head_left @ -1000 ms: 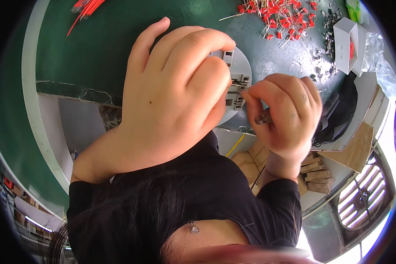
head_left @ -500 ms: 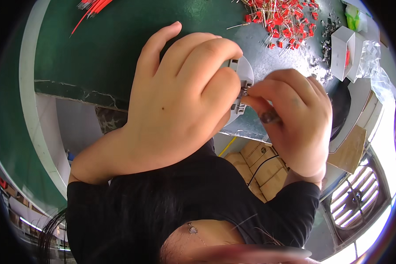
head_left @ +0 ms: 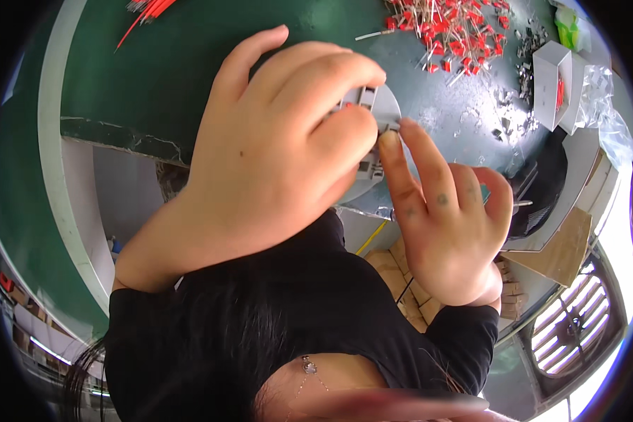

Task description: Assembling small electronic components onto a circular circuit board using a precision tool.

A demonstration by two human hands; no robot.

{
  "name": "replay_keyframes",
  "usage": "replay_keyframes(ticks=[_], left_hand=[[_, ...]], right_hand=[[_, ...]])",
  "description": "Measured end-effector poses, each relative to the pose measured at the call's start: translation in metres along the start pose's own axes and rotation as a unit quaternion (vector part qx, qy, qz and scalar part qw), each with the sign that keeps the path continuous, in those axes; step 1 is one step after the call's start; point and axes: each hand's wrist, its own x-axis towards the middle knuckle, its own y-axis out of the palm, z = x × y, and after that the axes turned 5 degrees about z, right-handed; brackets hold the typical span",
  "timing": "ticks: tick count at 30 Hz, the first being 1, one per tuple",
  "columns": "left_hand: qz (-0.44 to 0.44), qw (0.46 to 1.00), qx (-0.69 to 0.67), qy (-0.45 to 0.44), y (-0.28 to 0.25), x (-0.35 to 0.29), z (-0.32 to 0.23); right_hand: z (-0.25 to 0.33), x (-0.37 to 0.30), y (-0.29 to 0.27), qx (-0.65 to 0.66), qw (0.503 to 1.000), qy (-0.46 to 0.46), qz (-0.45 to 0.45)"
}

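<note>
- Fingers [head_left: 344,133] of your left hand [head_left: 274,148] curled around a small grey plastic part [head_left: 376,112], gripping it above the green counter [head_left: 155,77].
- Your right hand [head_left: 446,225] pressed its index fingertip against that part's edge, the other fingers loosely bent.
- Red components [head_left: 450,32] lay scattered well beyond, with a white box [head_left: 550,74] near them.

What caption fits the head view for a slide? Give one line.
Left hand grips a grey plastic part while right hand fingertips touch its edge, above a green table strewn with red components.
</note>
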Motion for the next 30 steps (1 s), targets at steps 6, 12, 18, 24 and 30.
replay_keyframes(ticks=[6, 12, 18, 24, 30], left_hand=[[0.048, 0.999, 0.002, 0.006, -0.018, 0.007, 0.004], [0.052, 0.996, 0.048, 0.062, -0.009, 0.000, 0.009], [0.054, 0.996, 0.047, 0.059, -0.008, -0.007, 0.015], [0.060, 0.996, 0.045, 0.052, -0.011, -0.008, 0.015], [0.137, 0.988, 0.071, 0.016, -0.019, -0.013, -0.001]], right_hand=[[-0.019, -0.004, 0.010, 0.305, 0.949, 0.073, 0.010], [0.011, 0.003, 0.020, 0.770, 0.498, 0.004, -0.399], [0.024, 0.018, 0.034, 0.802, 0.460, -0.045, -0.379], [0.035, 0.030, 0.025, 0.787, 0.467, 0.080, -0.395], [0.041, 0.031, 0.038, 0.724, 0.543, 0.029, -0.425]])
